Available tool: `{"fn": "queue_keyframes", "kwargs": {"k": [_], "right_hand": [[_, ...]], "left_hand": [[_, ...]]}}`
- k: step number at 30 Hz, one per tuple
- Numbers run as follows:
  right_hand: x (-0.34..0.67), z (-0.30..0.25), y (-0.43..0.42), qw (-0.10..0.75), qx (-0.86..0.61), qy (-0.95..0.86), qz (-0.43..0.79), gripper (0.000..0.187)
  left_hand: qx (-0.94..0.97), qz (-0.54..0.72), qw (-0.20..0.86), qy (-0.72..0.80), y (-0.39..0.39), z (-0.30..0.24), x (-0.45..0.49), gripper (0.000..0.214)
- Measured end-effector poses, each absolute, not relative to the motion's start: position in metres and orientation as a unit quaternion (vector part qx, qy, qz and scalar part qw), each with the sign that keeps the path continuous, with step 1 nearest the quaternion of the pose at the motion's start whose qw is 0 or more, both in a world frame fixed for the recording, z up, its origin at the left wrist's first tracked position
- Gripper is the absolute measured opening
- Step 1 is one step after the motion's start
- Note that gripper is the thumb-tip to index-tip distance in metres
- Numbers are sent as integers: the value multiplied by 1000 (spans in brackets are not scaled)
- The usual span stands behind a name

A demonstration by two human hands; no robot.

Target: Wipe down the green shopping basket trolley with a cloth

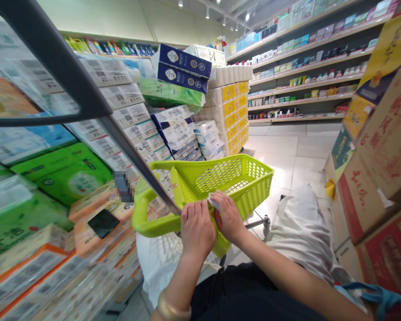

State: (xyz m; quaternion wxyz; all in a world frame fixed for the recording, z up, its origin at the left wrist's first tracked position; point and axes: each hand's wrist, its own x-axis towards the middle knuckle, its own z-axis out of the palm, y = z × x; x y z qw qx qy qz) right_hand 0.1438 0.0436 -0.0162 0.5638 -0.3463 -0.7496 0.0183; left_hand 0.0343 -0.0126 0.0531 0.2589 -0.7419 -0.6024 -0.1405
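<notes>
A lime-green rolling shopping basket [254,194] stands in front of me, with perforated walls and no goods visible inside. My left hand [198,225] is closed over its near edge, right beside the lower end of a grey metal pole [137,158]. The pole slants up to a dark loop handle [93,104] at upper left. Close against it, my right hand [227,215] has its fingers bent around a crumpled white tissue or cloth [214,203], pressed at the basket's rim. The fingertips of both hands are partly hidden.
Stacked tissue packs [116,98] fill the left side. A dark phone [103,223] lies on orange packs. Cardboard cartons [384,147] are piled at right. Shelves of small goods [307,62] line the back wall. Pale tiled floor [280,151] shows beyond the basket.
</notes>
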Motion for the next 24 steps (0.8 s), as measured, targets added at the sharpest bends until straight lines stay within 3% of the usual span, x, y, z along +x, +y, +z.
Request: {"fn": "queue_keyframes", "kwargs": {"k": [5,12,17,20,24], "right_hand": [[164,-30,53,596,-400,-696,-7,39],[147,-26,26,603,-314,-734,10,26],[176,-37,43,583,-400,-706,-39,20],[180,-41,47,602,-433,-670,-29,20],[155,-30,35,610,-366,-703,12,27]], "left_hand": [[-741,-136,267,-602,-14,52,37,52],[-742,-164,252,-600,-14,53,40,45],[-747,-150,249,-599,-15,54,39,54],[-745,-146,247,-602,-14,53,40,55],[-746,-153,240,-602,-12,54,42,53]]}}
